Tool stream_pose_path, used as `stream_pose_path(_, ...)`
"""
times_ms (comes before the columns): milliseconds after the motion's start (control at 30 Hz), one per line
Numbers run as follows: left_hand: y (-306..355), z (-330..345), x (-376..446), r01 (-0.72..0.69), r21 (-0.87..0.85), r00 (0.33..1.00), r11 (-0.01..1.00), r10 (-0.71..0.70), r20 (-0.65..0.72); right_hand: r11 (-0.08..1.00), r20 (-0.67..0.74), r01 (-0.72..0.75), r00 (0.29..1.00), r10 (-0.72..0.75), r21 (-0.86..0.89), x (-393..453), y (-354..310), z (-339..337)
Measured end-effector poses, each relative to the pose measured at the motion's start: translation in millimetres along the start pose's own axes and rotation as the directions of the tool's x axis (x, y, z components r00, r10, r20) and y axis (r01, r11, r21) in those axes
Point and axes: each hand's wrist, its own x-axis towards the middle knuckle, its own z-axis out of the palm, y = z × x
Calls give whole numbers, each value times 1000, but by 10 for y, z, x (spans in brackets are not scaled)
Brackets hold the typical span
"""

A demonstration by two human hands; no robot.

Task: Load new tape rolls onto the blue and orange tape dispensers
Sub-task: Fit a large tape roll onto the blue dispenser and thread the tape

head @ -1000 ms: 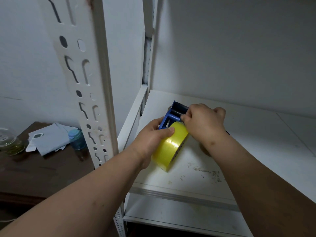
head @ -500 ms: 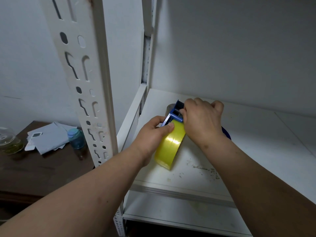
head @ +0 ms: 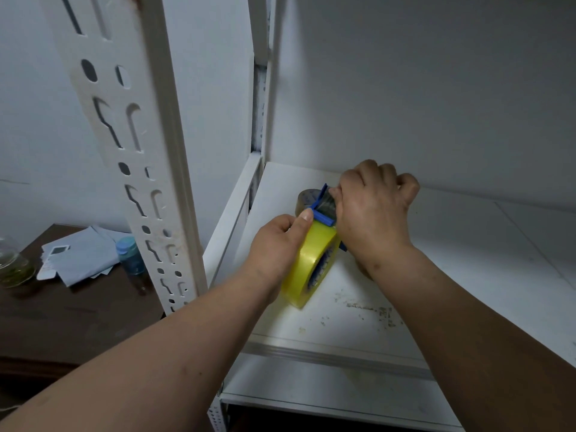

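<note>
A yellow tape roll sits on the blue tape dispenser, standing on edge on the white shelf. My left hand grips the roll from the left, thumb on its top by the dispenser's front. My right hand is curled over the dispenser's far end, fingers pinching the tape end at the blade; the handle is hidden under it. A second, brownish tape roll lies just behind the dispenser. No orange dispenser is in view.
A perforated white shelf post stands close on the left. Beyond it a dark wooden table holds papers, a blue-capped bottle and a glass jar. Crumbs dot the shelf's front part.
My right hand has slid farther back along the dispenser toward its blade end, and the roll with the dispenser has tilted more upright. My left hand keeps its hold on the roll.
</note>
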Motion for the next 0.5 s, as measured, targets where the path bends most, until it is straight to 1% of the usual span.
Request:
stream_pose_path(33, 21, -8, 5, 26, 11, 1000, 1000, -26, 9, 1000, 0, 3, 1000, -3, 3, 1, 12, 3)
stream_pose_path(67, 39, -28, 17, 69, 16, 996, 998, -70, 51, 1000, 1, 2, 1000, -2, 8, -3, 27, 10)
stream_pose_path(133, 74, -79, 20, 156, -35, 964, 987, -144, 224, 1000, 22, -19, 1000, 19, 24, -7, 68, 23)
stream_pose_path(167, 67, -104, 27, 169, -50, 942, 984, -146, 301, 999, 37, -31, 999, 30, 28, -5, 86, 27)
stream_pose_path(233, 3, -128, 64, 175, -67, 922, 982, -140, 361, 999, 62, -30, 998, 28, 31, 10, 110, 31)
stream_pose_path(367, -57, -102, 60, 142, -173, 943, 975, -79, 324, 999, 117, 0, 993, -6, 50, 48, 105, 27)
stream_pose_path(500, -94, -14, 42, 55, -130, 973, 990, -24, 230, 998, 111, -4, 994, -4, 70, 68, 144, 15)
